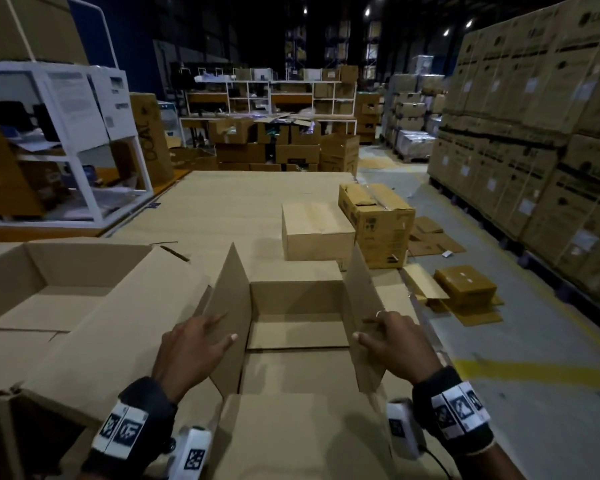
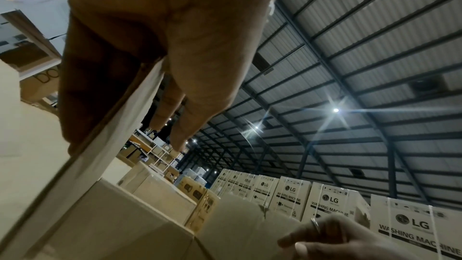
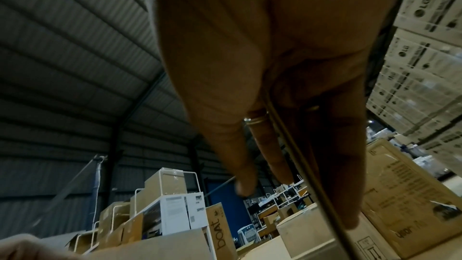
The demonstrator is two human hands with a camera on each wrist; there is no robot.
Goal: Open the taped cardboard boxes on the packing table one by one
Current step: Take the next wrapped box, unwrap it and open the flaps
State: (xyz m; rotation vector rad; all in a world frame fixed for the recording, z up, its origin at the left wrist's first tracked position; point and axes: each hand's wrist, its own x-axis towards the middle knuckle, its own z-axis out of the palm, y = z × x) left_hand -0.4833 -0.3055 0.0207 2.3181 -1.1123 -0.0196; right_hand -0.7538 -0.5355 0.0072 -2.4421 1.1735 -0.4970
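Hands (image 1: 291, 344) pinching upright flaps, open cardboard box (image 1: 295, 306) (matte, rectangular)

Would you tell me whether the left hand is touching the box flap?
Touching: the head view shows the left hand gripping the upright flap, thumb inside.

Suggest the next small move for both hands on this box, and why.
Probably fold both side flaps outward and down. The left hand pinches the left flap and the right hand pinches the right flap; both flaps stand upright, and the box between them looks open and empty.
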